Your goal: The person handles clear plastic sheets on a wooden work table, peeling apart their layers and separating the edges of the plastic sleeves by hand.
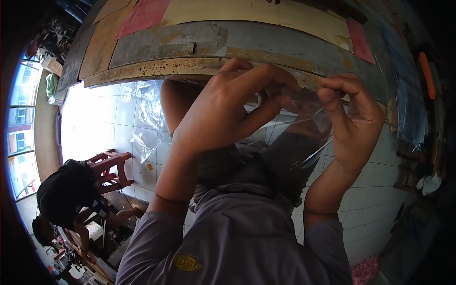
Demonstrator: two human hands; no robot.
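A clear plastic bag or sheet hangs above my lap, just in front of the table edge. My left hand is closed at its upper left part, thumb and fingers together, with some fingertips hidden behind the film. At the upper right corner, my right hand pinches the film between thumb and forefinger, the other fingers curled. The film looks slack and creased between both hands. Whether it is a bag with an opening or a single sheet, I cannot tell.
A worn wooden table runs across the front, with pink paper on it. Crumpled clear plastic lies at lower left. A red stool and a bending person are at the left. Plastic sheets hang at the right.
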